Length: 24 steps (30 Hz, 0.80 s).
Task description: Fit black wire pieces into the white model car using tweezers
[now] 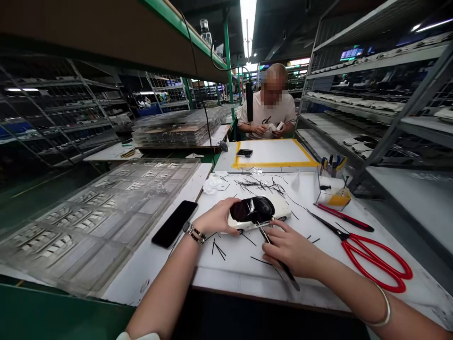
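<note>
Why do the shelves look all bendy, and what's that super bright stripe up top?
Head view: the wide lens bows the shelves; the ceiling light is blown out white; glare glints on the toy car under the left hand; the right hand with tweezers looks sharp.

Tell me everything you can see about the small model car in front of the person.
The model car is small, with a white body and a glossy dark roof and windows; it looks like plastic. It stands upright on the white table. The left hand holds its left end. The tip of the tweezers, held in the right hand, touches its near side. Thin black strips lie around it.
</note>
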Tool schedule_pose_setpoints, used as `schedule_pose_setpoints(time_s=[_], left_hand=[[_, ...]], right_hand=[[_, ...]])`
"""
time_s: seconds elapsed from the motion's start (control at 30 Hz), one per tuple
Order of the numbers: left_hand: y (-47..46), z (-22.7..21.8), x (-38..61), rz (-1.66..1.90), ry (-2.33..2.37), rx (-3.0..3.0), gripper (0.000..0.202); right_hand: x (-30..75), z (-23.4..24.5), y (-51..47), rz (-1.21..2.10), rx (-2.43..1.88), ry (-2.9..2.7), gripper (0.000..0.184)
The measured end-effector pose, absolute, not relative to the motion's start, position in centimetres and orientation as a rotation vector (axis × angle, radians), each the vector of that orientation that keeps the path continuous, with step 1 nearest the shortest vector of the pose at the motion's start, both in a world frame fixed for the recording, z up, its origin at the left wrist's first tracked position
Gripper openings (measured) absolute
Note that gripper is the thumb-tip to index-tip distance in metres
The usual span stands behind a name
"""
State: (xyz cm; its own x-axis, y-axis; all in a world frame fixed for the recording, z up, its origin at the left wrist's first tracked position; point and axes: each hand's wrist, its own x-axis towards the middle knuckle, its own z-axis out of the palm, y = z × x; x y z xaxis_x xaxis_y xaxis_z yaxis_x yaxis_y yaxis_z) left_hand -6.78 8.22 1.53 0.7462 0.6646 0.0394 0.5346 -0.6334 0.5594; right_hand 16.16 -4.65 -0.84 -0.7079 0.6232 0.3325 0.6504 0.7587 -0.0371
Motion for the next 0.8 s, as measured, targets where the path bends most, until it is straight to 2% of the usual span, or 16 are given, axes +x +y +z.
schedule_pose_setpoints(time_s=[0.13,0.23,0.37,0.43,0.53,0.67,0.8], left_hand=[[8.9,1.6,-6.6,0.241,0.917,2.454,0.106],[9.4,1.3,-7.0,0.249,0.863,2.456,0.102],[10.3,1.2,-7.7,0.227,0.821,2.428,0.099],[10.8,1.3,-8.2,0.18,0.801,2.401,0.099],[11.0,1.4,-9.0,0.139,0.787,2.375,0.096],[10.7,0.9,-10.1,0.338,0.961,2.41,0.09],[10.7,0.3,-10.4,0.431,1.012,2.377,0.087]], right_hand=[[17.3,0.4,-3.8,0.182,-0.95,-2.392,0.027],[18.8,1.9,-2.5,0.322,-1.115,-2.062,0.036],[20.2,3.4,-0.3,0.737,-1.297,-1.777,0.023],[20.0,3.6,0.5,0.927,-1.237,-1.768,0.025],[18.8,3.6,1.4,0.888,-1.156,-1.971,0.026],[16.8,3.4,1.8,0.65,-1.043,-2.291,0.02],[16.2,2.8,2.3,0.466,-0.986,-2.359,0.021]])
